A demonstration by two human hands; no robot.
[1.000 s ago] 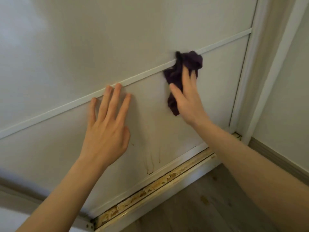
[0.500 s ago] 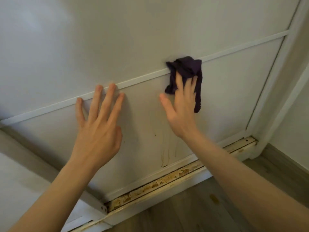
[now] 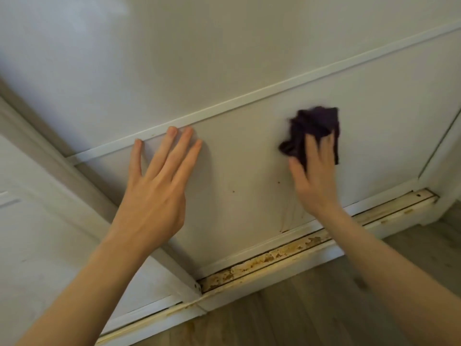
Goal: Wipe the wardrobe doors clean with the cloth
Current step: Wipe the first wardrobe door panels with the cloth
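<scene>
The white wardrobe door (image 3: 249, 66) fills the view, with a raised horizontal strip (image 3: 224, 103) across it. My right hand (image 3: 314, 178) presses a crumpled dark purple cloth (image 3: 311, 126) flat against the lower panel, fingers straight and blurred. The cloth now lies below the strip. My left hand (image 3: 159, 186) rests flat on the lower panel with fingers spread, fingertips at the strip. Faint brown drip marks (image 3: 289, 216) and small specks (image 3: 233, 191) show on the panel below the cloth.
A stained, rusty bottom track (image 3: 274, 258) runs under the door. A second sliding door (image 3: 37, 221) overlaps at the left. The door frame (image 3: 446, 156) stands at the right. Wood-look floor (image 3: 299, 315) lies below.
My right hand has slid the cloth down off the strip onto the lower panel. The view has shifted left, showing more of the left door. My left hand stays flat on the panel.
</scene>
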